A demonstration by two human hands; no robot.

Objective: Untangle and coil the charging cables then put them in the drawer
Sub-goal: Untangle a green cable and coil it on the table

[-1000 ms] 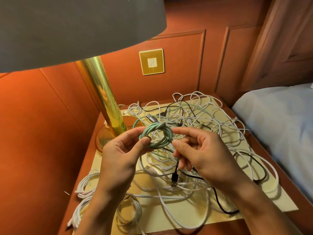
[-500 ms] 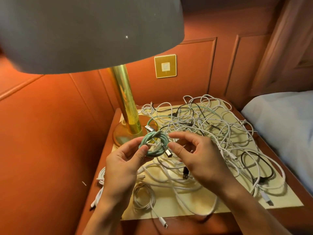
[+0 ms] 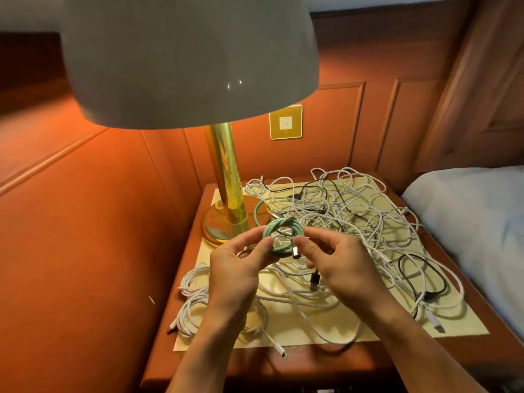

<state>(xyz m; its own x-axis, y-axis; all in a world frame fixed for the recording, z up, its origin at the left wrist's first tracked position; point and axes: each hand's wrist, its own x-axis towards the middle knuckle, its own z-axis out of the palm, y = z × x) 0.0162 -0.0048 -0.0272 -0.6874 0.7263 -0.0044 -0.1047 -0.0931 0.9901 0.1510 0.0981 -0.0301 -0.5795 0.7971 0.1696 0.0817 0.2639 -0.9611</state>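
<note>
My left grip [image 3: 235, 268] holds the green coil [image 3: 279, 224] — my right grip [image 3: 340, 268] pinches its plug [image 3: 295, 252] above the tangle [image 3: 348, 211].

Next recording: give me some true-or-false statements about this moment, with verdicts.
1. The left hand and the right hand both hold the green coiled cable. True.
2. The lamp stands at the front right corner of the nightstand. False: it stands at the rear left.
3. A black cable lies looped on the nightstand's right part. True.
4. The white cables behind the hands are all neatly coiled. False: they lie in a loose tangle.
</note>
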